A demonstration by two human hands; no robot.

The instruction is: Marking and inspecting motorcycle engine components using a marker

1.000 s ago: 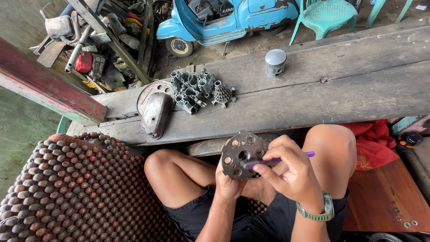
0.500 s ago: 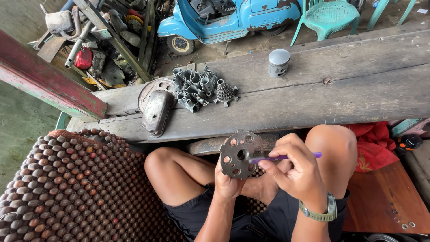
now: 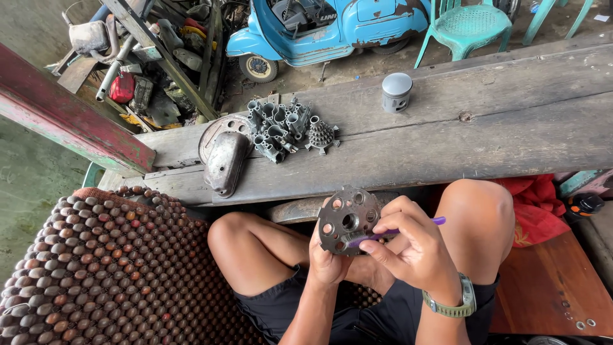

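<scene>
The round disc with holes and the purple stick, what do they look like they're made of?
The round disc, held in the left hand, looks like cast metal: dull grey, grimy, with rusty-brown patches and machined holes. The purple stick in the right hand looks like smooth plastic, evenly coloured; possibly a brush handle, though its tip is hard to tell.

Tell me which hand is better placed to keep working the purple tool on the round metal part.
Right. The right hand already pinches the purple tool against the round metal part; the left hand grips that part from below.

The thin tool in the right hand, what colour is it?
Purple tool, seen in the head view.
</scene>
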